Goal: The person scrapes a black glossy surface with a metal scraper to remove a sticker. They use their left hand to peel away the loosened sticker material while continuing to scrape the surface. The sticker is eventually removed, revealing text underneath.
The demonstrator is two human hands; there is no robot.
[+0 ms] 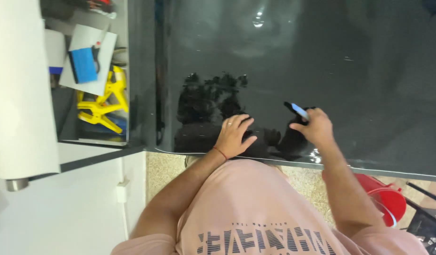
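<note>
Dark sheet (322,61): I see a large glossy black panel filling most of the view, its near edge running along my waist; it reflects me and the lights overhead.
White roll (19,89): a wide roll of white material sits at the far left, well apart from both hands.
Side tray (133,94): beside the sheet, a recess holds a yellow clamp (102,106), a blue squeegee (83,65) and white card, parked within reach but off the sheet.
Red bucket (388,198): on the floor under the sheet's near edge, by my right arm.
Left hand (234,137): I rest it flat on the sheet near the edge, fingers (241,120) spread and holding nothing; I judge it steadies the surface.
Right hand (315,127): curled closed around a small tool, just beside the left hand, over the same edge strip.
Small tool (298,110): a slim dark handle with a pale blue tip, poking out above my fingers and angled toward the sheet; whether the tip touches it I cannot tell.
</note>
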